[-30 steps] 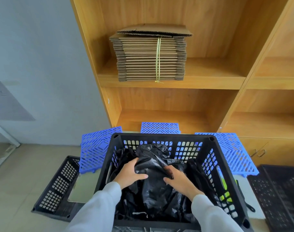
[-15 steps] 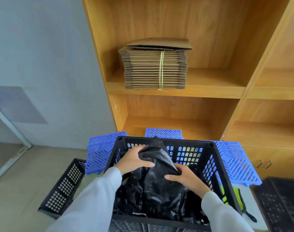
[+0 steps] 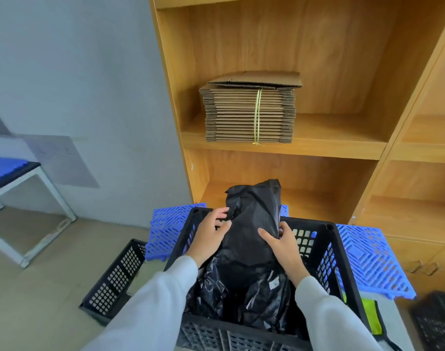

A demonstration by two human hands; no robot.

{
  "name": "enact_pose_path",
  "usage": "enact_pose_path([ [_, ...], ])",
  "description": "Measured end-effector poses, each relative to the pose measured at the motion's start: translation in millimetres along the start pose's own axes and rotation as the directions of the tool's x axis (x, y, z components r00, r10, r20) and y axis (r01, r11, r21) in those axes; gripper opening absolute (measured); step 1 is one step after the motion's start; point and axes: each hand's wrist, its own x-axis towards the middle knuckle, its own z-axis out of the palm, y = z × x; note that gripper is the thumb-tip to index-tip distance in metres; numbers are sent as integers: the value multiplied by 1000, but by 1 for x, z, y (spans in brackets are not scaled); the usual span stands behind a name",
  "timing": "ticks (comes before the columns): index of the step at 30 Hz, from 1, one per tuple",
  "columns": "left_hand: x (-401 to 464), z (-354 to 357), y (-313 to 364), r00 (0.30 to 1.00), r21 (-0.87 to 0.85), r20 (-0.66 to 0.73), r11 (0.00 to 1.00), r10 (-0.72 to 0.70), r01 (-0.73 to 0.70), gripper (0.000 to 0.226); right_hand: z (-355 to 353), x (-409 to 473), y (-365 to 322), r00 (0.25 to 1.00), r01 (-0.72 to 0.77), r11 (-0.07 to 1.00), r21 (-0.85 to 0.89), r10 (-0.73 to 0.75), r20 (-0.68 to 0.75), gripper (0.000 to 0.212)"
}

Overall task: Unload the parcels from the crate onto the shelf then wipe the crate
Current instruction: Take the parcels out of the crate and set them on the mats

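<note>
While both of our hands hold it, the black parcel [image 3: 251,221] stands upright above the crate [image 3: 327,252], its top rising past the far rim toward the lower shelf [image 3: 317,198] opening. Our left hand [image 3: 208,236] grips the parcel's left edge, fingers curled round the crinkled plastic near the upper part. Our right hand [image 3: 282,245] presses and clasps the right side, thumb laid across the front, fingers wrapped behind. The parcel is a glossy black poly mailer, roughly oblong, creased and soft.

Below it, more black plastic parcels [image 3: 254,292] lie heaped in the crate, shiny and wrinkled; one shows a small white label. The crate is black hard plastic with grid-perforated walls and rounded corner posts. Pale grey sleeves [image 3: 150,307] cover both forearms.

Blue plastic lattice panels [image 3: 368,259] lie under and beside the crate, left and right. A second black perforated crate [image 3: 115,277] sits tilted on the floor at left. A green-and-black item [image 3: 368,317] shows just right of the crate; we cannot tell what it is.

The shelf unit is orange-toned wood laminate. On the upper shelf sits a stack of flattened corrugated cardboard [image 3: 249,112], bound by a yellow strap. A white-framed bench [image 3: 26,188] stands at far left.
</note>
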Motion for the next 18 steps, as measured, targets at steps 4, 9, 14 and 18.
enact_pose_path([
  [4,-5,7,13,972,-107,201,983,-125,149,52,25,-10,-25,990,139,986,-91,-139,8,35],
  [9,-1,15,18,957,-398,188,874,-221,280,65,49,-21,-27,930,346,924,-163,-315,189,47],
  [14,6,6,5,950,-592,59,756,-305,280,43,50,-24,-19,873,365,920,-143,-285,395,52],
  [18,7,-4,-7,944,-611,111,728,-310,311,34,42,-11,-15,903,322,937,-132,-263,339,24],
])
